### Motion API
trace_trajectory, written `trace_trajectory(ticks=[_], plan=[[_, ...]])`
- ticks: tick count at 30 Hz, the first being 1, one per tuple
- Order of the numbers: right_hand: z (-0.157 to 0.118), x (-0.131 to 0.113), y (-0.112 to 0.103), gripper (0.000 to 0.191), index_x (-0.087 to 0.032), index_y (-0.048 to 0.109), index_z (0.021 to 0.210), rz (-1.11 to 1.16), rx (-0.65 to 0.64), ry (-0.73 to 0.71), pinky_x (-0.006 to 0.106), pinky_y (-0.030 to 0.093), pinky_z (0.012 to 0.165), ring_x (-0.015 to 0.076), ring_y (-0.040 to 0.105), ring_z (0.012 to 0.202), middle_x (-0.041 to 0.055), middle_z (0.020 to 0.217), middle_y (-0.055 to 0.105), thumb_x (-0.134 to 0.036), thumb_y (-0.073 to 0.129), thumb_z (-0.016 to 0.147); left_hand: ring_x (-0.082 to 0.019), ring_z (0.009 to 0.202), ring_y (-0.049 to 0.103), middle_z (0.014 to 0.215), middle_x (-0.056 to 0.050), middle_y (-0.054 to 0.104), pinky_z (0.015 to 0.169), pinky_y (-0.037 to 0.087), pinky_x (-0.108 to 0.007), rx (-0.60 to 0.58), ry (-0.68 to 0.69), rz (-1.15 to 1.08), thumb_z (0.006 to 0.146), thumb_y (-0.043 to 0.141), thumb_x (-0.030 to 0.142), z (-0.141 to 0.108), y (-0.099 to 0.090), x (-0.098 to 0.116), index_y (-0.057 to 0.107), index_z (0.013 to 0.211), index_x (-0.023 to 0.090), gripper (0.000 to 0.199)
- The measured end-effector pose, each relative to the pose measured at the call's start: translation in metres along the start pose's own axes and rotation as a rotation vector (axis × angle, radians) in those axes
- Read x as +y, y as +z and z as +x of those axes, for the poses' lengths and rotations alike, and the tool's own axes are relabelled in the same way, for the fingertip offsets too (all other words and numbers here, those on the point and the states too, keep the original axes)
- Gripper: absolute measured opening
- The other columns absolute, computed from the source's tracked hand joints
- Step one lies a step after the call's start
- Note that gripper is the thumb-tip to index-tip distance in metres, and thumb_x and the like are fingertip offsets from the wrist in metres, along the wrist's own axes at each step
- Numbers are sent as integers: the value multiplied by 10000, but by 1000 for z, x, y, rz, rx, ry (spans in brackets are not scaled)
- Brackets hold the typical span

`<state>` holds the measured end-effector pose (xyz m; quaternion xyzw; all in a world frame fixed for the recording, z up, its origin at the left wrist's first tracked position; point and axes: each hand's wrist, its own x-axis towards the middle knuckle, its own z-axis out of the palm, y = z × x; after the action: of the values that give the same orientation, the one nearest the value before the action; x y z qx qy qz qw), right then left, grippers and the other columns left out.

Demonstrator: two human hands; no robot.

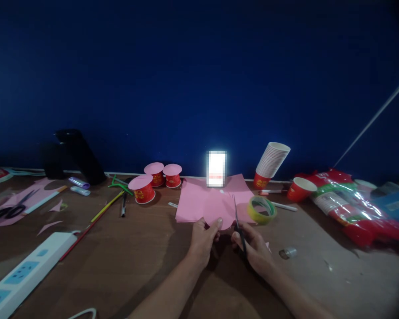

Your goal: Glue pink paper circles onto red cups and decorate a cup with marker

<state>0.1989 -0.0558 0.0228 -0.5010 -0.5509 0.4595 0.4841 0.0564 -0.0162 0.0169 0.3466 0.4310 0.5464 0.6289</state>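
Observation:
My left hand (206, 239) pinches the near edge of a rounded piece of pink paper (219, 212), thumb on top. My right hand (252, 248) grips a pair of dark-handled scissors (238, 223), the blades pointing away from me along the paper's right edge. Whether the blades touch the paper I cannot tell. Behind the piece lies a stack of pink paper sheets (191, 201). A roll of yellow-green tape (262, 210) sits at the stack's right side, close to my right hand.
Red paper cups (144, 193) topped with pink discs stand left of the stack. A leaning column of nested cups (273, 159) and a red plastic pack (346, 204) are at right. A white power strip (29, 266), other scissors (13, 210) and a bright phone-like screen (216, 168) are around.

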Motion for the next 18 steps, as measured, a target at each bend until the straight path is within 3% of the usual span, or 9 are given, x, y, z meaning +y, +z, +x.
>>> trace_trajectory(ticks=[18], plan=[[2, 7, -2, 407, -188, 645, 1049, 18, 13, -25, 203, 454, 526, 119, 509, 596, -5, 696, 557, -480, 672, 767, -54, 415, 407, 475, 46, 515, 406, 324, -177, 1, 3, -4, 584, 785, 436, 1, 0, 0, 611, 685, 119, 375]])
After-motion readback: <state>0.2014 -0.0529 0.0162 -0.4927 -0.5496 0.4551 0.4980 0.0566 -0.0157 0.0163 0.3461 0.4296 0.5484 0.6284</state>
